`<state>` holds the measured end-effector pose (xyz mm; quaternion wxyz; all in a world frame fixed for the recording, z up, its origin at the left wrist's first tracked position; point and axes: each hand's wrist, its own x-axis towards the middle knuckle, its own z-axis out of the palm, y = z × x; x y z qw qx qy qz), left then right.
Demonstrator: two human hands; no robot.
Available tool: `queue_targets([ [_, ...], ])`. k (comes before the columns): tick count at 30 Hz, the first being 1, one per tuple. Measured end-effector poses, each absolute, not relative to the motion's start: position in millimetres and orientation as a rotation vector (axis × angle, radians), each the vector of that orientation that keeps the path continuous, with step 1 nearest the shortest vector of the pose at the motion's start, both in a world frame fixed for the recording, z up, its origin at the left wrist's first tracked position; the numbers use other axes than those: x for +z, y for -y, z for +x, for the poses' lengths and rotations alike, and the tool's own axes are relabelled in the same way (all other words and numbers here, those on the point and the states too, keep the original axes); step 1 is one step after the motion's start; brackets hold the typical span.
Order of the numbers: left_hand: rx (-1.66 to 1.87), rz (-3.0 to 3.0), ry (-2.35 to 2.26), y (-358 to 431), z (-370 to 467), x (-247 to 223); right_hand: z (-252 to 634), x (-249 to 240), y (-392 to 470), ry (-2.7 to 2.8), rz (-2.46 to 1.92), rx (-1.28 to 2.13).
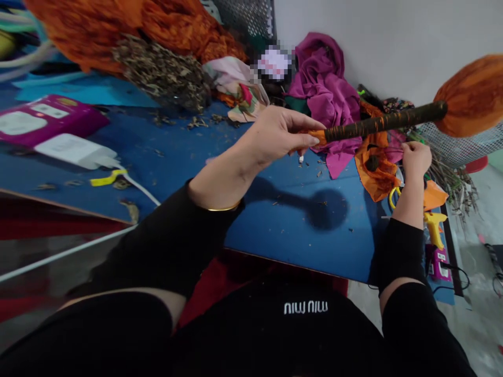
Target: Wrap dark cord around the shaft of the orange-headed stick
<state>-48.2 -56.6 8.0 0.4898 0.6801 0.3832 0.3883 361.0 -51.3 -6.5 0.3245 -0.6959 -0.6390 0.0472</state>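
Observation:
My left hand (281, 131) is closed round the orange near end of a dark, wrapped stick (387, 121), held slanting up to the right above the table. Orange shows through between the turns of the wrapping. At the stick's far end swells a bulb of orange cloth (471, 97). Lower on the right, my right hand (416, 157) is closed in a pinch; a thin strand seems to run from its fingertips, but I cannot make it out. Beside it lies orange cloth (379, 183) with a small dark ball (372, 163) on it.
Magenta cloth (324, 84), dried plant matter (161, 70) and orange fabric (188, 31) are heaped along the blue table's (283, 220) back. A purple power strip (55, 118) with a white plug lies left. Scissors (393, 199) and a yellow glue gun (435, 228) are right.

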Motion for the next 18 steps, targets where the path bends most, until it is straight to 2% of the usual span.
queue_targets([
  [2,0.992,1.602,-0.931,55.7,-47.0,7.7,334.8,6.2,59.0,1.342,-2.045,-0.445],
  [3,1.008,1.586,-0.934,55.1,-46.0,7.3,318.0,10.2,61.3,1.358,-2.032,-0.519],
  [4,1.016,1.578,-0.939,54.4,-44.8,6.9,299.2,11.3,62.5,1.484,-1.903,-0.413],
  [8,1.024,1.537,-0.905,54.3,-39.8,5.7,218.0,-10.8,61.9,1.783,-1.249,0.398],
  [12,1.034,1.467,-0.846,57.3,-36.4,6.2,164.0,-30.8,76.1,1.691,-1.038,0.928],
  [15,1.045,1.448,-0.828,57.3,-35.8,7.1,154.4,-18.6,96.7,1.703,-1.153,0.923],
  [18,1.049,1.422,-0.85,54.9,-35.4,6.0,155.8,0.5,112.8,1.721,-1.16,0.531],
])
